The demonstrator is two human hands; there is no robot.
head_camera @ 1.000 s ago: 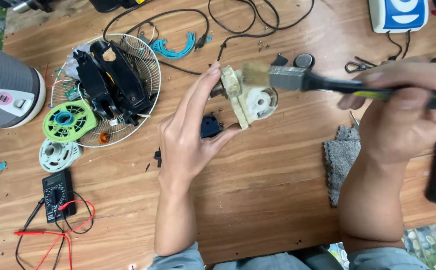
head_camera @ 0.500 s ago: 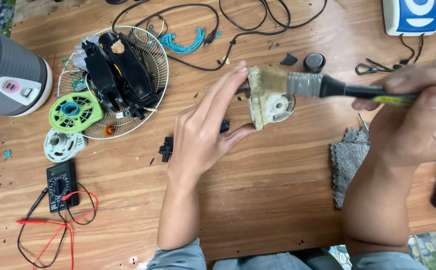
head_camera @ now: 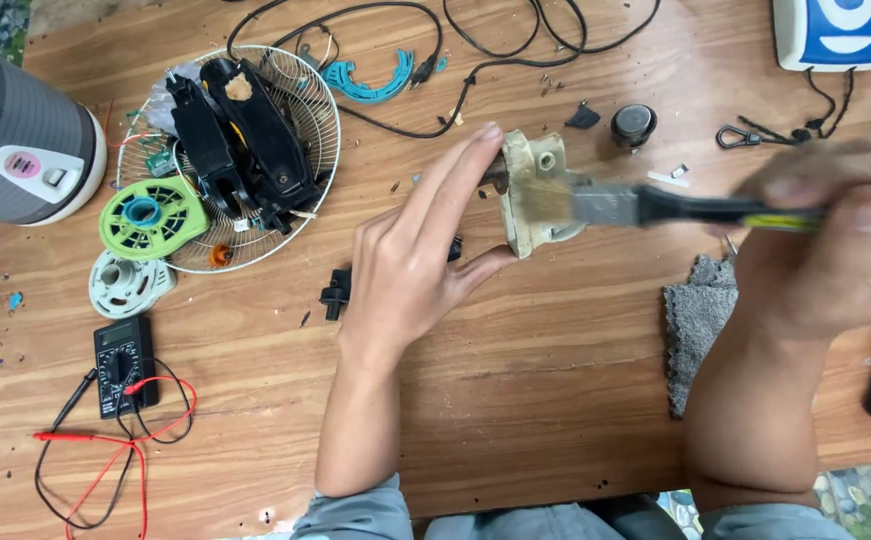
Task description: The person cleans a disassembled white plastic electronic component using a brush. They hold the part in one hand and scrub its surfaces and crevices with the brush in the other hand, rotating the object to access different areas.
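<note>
Left hand: raised above the wooden surface, fingers stretched long and thumb tucked below, grip clamped on a dirty cream plastic housing. The housing is held off the surface at centre frame, upright on edge, with a round hole near its top.

Right hand: blurred, grip closed around the dark handle of a paintbrush. The brush lies level, with a metal ferrule; its bristles touch the face of the housing.

Beside the right forearm: grey cloth, lying flat on the surface.

Just left of the left hand: small black plastic part, resting on the surface. A second dark piece shows between thumb and palm, mostly hidden.

Upper left: round wire fan guard serving as a tray, holding a black motor body. A green round disc overlaps its lower left rim; a white round disc lies just below that.

Far left edge: grey cylindrical appliance, lying on its side.

Lower left: black multimeter with red and black leads looped near it.

Top: teal curved plastic piece, black cables, a small black round cap. Top right corner: white and blue device.
</note>
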